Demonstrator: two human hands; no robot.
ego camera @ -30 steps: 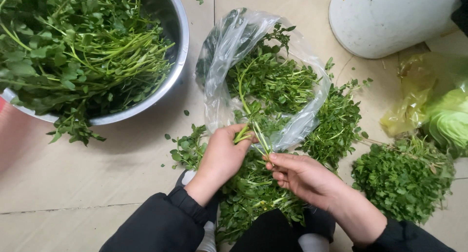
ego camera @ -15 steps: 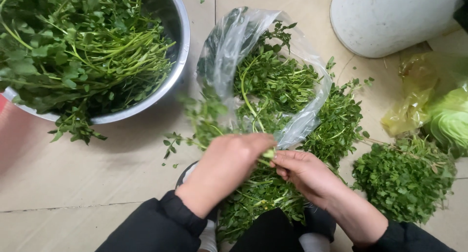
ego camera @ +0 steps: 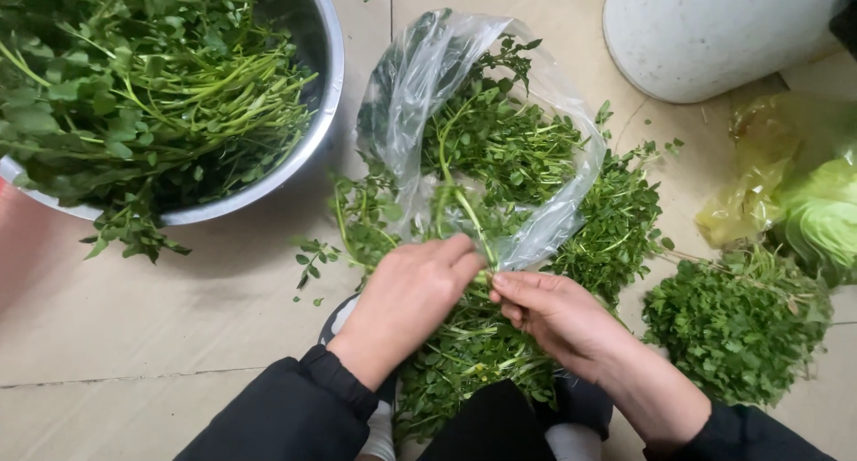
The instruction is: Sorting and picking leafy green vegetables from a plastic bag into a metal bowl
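Where the clear plastic bag [ego camera: 428, 95] lies open on the tiled floor [ego camera: 161, 318], it serves as the reference for every position below. Its mouth faces the person, and its near rim ends just above both hands. To the left of the bag, the rim of a steel bowl [ego camera: 327, 86] filled with long-stemmed greens comes close to the bag's left wall, leaving only a narrow strip of bare tile between them. Below the bowl and left of the bag, a wide patch of floor is unoccupied apart from a few loose sprigs. Above and right of the bag stands a white bucket [ego camera: 714, 33], apart from it. Further right, a yellow-green bag [ego camera: 759, 202] lies near the frame edge, and a separate heap of trimmed leaves [ego camera: 732, 327] sits below it, well apart from the clear bag.

A bunch of leafy green herbs [ego camera: 509, 149] fills the bag and spills over its near rim toward the person's legs. The leaves are small, dense and dark green; the stems are thin and paler.

The left hand [ego camera: 406, 300] is curled, its fingers pressed together around a herb stem [ego camera: 451, 189] at the bag's near rim. The right hand [ego camera: 553, 314], just beside it, pinches the same stem's lower end between thumb and forefinger. The two hands almost touch at the fingertips. Both sleeves are dark.
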